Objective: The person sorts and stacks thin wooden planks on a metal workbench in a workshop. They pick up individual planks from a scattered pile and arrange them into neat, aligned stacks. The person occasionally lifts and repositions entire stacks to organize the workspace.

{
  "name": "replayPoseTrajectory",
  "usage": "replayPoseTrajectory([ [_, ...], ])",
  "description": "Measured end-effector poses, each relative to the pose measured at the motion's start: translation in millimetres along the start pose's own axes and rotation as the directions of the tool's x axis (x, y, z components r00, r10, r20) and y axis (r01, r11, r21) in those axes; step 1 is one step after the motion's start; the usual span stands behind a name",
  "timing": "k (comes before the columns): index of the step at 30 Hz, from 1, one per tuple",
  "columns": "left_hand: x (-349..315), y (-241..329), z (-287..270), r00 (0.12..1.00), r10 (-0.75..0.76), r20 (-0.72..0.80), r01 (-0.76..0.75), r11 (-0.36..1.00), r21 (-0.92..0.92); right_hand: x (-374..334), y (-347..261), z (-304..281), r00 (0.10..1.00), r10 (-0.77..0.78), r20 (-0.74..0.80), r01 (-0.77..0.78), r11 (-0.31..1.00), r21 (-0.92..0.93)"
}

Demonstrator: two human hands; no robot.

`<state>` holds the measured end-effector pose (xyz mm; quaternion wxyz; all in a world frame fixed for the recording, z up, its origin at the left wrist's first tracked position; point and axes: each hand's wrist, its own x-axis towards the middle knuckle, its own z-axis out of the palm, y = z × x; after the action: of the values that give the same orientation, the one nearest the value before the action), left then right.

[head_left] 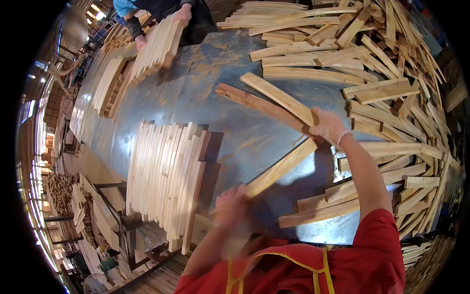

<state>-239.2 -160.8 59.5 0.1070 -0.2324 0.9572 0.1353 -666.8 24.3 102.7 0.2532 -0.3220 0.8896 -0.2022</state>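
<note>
1. Gripping the near end of a planed wooden slat (pixel 281 169), the left hand (pixel 231 205) is closed around it, though blur hides the separate fingers.
2. The right hand (pixel 329 128), in what looks like a thin pale glove, is closed on the near ends of a pale slat (pixel 276 97) and a darker brown slat (pixel 262 109); these splay toward the far end of the steel table (pixel 203 110).
3. All three slats are over the table's middle, between the upright row of slats (pixel 164 171) near its left edge and the loose slat pile (pixel 387 90) along its right edge.
4. The splayed pair is held only at one end, so a loosened grip could let either slat twist or drop.
5. The row's lower ends seem to reach past the table's left edge; a knock there could push slats off.
6. The pile's crossed, uneven stacking could make it slide if a lower piece were pulled.
7. I can make out no box or bin for certain; the wood lies loose. Near the far left corner, a co-worker (pixel 164 10) holds a slat bundle (pixel 157 46) with both hands.
</note>
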Motion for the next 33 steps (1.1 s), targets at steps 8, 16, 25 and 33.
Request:
replayPoseTrajectory([
  [8,-101,-45,-32,0.890,-0.098,0.445,0.448,0.008,-0.894,-129,-83,140,0.956,0.079,0.283,-0.289,0.441,0.850],
  [16,-127,-106,-26,0.974,-0.212,-0.073,0.164,0.895,-0.414,-185,-276,313,0.841,-0.103,0.530,-0.039,0.967,0.250],
  [25,-127,-166,-4,0.912,-0.157,-0.380,0.156,0.987,-0.032,-71,-246,206,0.957,-0.267,0.115,0.238,0.946,0.219],
  [33,-126,-75,25,0.918,0.209,-0.337,-0.221,0.975,0.004,-24,-55,114,0.958,0.050,-0.281,-0.095,0.984,-0.149],
])
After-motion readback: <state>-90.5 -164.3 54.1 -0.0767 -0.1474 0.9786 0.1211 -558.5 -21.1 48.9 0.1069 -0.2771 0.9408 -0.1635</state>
